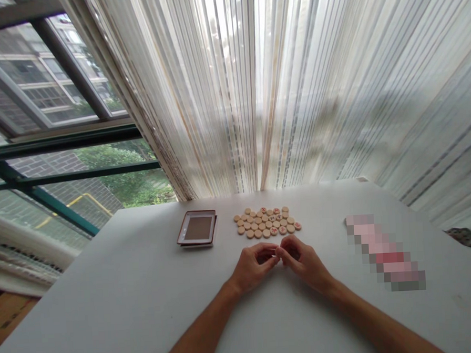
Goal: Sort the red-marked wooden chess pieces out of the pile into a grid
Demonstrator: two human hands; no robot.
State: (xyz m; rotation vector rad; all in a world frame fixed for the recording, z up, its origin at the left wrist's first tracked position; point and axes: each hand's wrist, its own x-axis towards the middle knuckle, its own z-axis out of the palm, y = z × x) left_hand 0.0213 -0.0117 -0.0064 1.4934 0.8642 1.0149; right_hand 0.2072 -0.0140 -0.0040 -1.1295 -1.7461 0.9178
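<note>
Your left hand and right hand meet at the fingertips above a white table, near a cluster of wooden xiangqi pieces.
Whether you pinch anything between them cannot be told from this angle; the pieces lie just beyond your hands, some showing red or black characters, with a shallow brown-bottomed tray to their left.
</note>
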